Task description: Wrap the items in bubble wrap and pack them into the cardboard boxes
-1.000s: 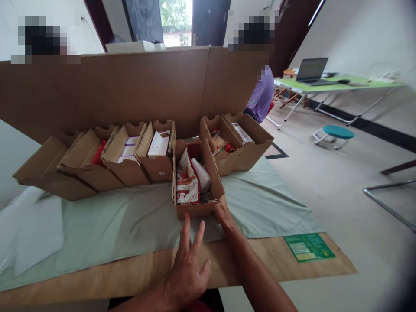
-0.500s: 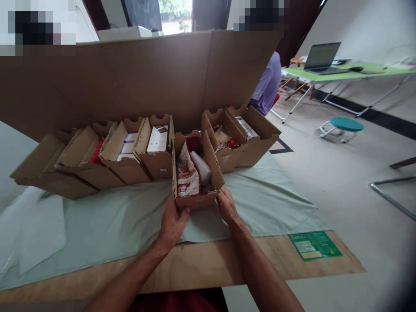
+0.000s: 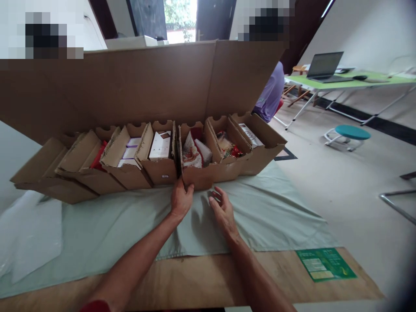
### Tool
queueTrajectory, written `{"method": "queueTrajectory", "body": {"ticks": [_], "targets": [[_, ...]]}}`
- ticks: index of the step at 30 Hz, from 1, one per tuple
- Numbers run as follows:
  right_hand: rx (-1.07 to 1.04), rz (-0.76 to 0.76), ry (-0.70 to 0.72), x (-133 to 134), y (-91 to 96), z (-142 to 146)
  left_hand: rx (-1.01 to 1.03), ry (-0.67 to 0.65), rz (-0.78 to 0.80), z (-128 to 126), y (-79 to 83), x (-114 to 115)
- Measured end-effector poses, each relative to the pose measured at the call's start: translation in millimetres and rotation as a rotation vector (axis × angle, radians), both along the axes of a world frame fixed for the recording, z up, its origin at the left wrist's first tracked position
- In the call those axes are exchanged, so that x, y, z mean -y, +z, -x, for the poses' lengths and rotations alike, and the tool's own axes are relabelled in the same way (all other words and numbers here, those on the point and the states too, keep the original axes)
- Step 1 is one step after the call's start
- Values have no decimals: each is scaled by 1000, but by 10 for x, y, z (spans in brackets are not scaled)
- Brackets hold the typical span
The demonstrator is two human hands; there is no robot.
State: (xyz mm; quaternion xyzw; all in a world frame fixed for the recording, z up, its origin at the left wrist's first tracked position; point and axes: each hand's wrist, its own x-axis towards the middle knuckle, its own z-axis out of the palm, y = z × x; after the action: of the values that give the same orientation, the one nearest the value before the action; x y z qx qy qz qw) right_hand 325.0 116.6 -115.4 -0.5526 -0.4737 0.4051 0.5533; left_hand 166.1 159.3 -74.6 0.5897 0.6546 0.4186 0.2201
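A small open cardboard box [image 3: 199,177] with a red and white snack bag [image 3: 191,152] and a white packet inside sits in a row of similar boxes. My left hand [image 3: 180,201] rests on its front lower edge, fingertips touching the cardboard. My right hand [image 3: 222,211] hovers just in front of the box, a little to its right, over the pale green cloth [image 3: 130,225], fingers apart and empty.
Several cardboard boxes [image 3: 130,162] with packets stand along a tall cardboard sheet [image 3: 139,82]. White plastic [image 3: 30,234] lies at left. A green card [image 3: 326,264] lies on the wooden table edge. Beyond, a seated person [image 3: 270,93], a teal stool [image 3: 348,134] and a laptop table [image 3: 344,80].
The box was out in front of the row; both hands pushed it back into the gap between its neighbours. My right hand has come off it.
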Motion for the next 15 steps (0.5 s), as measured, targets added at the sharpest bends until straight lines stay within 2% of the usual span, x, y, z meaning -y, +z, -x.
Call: {"method": "queueTrajectory", "body": {"ticks": [4, 7, 10, 13, 15], "targets": [[20, 9, 17, -23, -81, -4, -24, 48, 35, -108, -1, -309], [81, -18, 49, -48, -133, -21, -29, 56, 45, -127, -30, -325], [146, -55, 87, -68, -148, -52, -125, -30, 42, -65, -94, -50], [229, -58, 113, -80, -120, -83, -405, -267, 41, 86, -174, 432], [318, -71, 143, -86, -91, -97, -526, -363, 61, 219, -206, 775]]}}
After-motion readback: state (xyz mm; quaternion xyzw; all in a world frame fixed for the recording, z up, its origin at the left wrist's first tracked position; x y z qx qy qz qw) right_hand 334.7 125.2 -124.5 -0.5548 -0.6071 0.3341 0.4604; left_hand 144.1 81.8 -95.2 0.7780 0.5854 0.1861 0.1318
